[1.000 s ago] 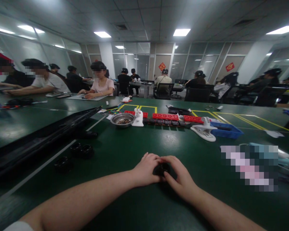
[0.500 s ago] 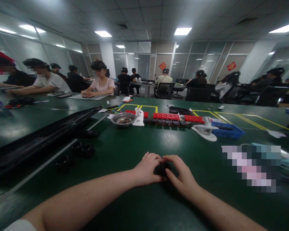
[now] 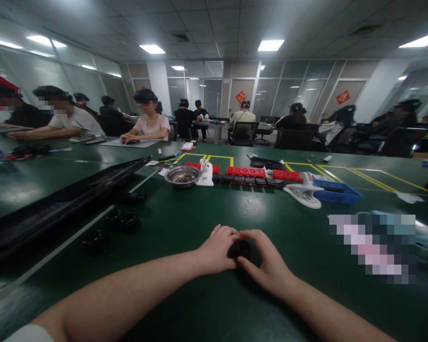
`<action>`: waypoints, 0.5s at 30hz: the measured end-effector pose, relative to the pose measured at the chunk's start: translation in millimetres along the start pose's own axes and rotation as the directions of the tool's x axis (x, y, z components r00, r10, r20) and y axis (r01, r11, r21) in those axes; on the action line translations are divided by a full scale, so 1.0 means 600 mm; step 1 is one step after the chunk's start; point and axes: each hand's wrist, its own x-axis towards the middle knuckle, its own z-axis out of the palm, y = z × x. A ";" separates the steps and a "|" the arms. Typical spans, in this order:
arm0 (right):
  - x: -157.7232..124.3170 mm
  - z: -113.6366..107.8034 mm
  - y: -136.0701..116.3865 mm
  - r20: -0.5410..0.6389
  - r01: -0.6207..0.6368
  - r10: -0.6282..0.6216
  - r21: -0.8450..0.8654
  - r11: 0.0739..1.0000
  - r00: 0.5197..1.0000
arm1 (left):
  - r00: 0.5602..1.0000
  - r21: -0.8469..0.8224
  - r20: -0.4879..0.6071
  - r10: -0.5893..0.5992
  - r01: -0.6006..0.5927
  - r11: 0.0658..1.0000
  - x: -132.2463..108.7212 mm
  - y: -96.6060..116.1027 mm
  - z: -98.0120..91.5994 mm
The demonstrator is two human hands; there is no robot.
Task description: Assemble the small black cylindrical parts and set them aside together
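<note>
A small black wheel (image 3: 242,248) with a hole in its middle is low over or on the green table (image 3: 207,304); which of the two I cannot tell. My left hand (image 3: 219,249) is wrapped round its left side. From the right, my right hand (image 3: 267,259) curves its thumb and fingers about the same wheel, thumb at the near side. The fingers partly hide it. Similar black wheels (image 3: 129,222) stand on the table to the left, with another wheel (image 3: 94,241) nearer me.
A long black shell (image 3: 57,204) lies at the left. Ahead are a metal bowl (image 3: 182,176) of small parts, white clamps (image 3: 303,192), a row of red blocks (image 3: 246,171) and a blue tray (image 3: 342,195). Several people sit beyond, one in pink (image 3: 151,126) across the table.
My right thumb has shifted a little left and nearer me along the wheel. The wheel has turned so that its hole shows more. My left hand looks nearly still.
</note>
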 end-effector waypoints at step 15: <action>-0.001 -0.003 0.003 -0.049 0.006 -0.008 -0.033 0.999 0.999 | 0.999 -0.010 -0.024 0.032 -0.032 0.999 -0.001 -0.006 0.007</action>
